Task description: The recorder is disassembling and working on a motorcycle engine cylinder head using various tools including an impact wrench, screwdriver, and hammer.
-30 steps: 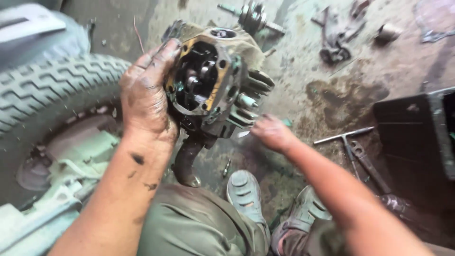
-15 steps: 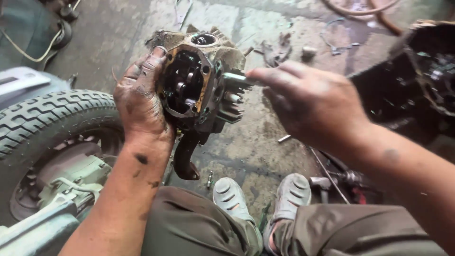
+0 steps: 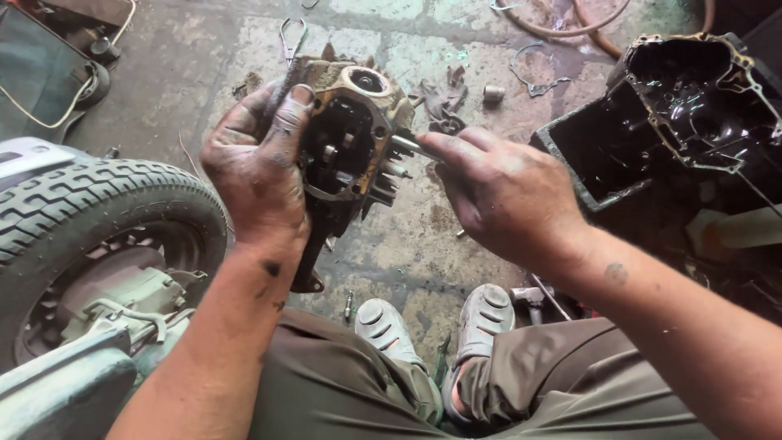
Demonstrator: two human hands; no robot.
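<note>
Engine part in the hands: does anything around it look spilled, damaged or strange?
The engine part is greasy. The black engine case on the right lies open, wet with dark oil. The concrete floor carries stains, and a loose gasket lies there.

A person seen from above, with both forearms bare and no sleeves showing. The left hand [image 3: 259,167] is smeared with dark grease across its back and fingers [image 3: 291,122], with a few black smudges further up the forearm. The right hand [image 3: 507,195] is cleaner, with one small dark mark near the wrist. The person wears olive-brown trousers [image 3: 342,391] and pale grey ridged slip-on shoes [image 3: 389,330].
</note>
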